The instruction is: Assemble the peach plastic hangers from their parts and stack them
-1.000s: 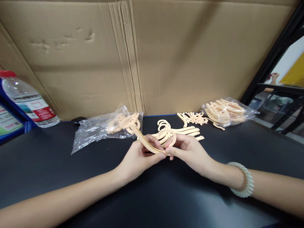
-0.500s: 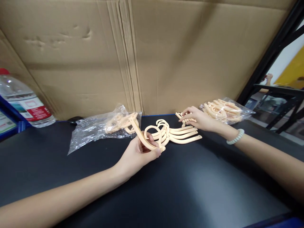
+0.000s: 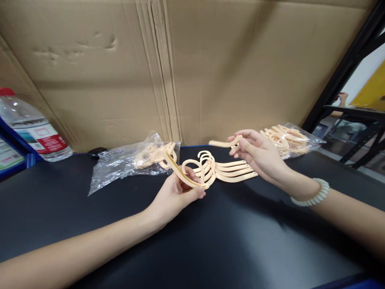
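Note:
My left hand (image 3: 177, 194) is closed on a cream plastic hanger piece (image 3: 179, 173), a curved arm with a round hook, held tilted above the table. My right hand (image 3: 257, 154) pinches a short curved hanger arm (image 3: 221, 143), lifted off the table with its free end pointing left. Between my hands lies a row of cream hangers (image 3: 231, 170), hooks toward the back left and arms stretching right. Part of that row is hidden behind my left hand and its piece.
A clear plastic bag (image 3: 120, 166) with cream parts lies at the left. Another filled bag (image 3: 290, 138) is at the right. A water bottle (image 3: 39, 132) leans at the far left. Cardboard (image 3: 240, 72) walls off the back of the black table (image 3: 192, 245).
My right hand has picked up a hanger arm from behind the row and moved it up and nearer. My left hand stays nearly in place, still holding its piece.

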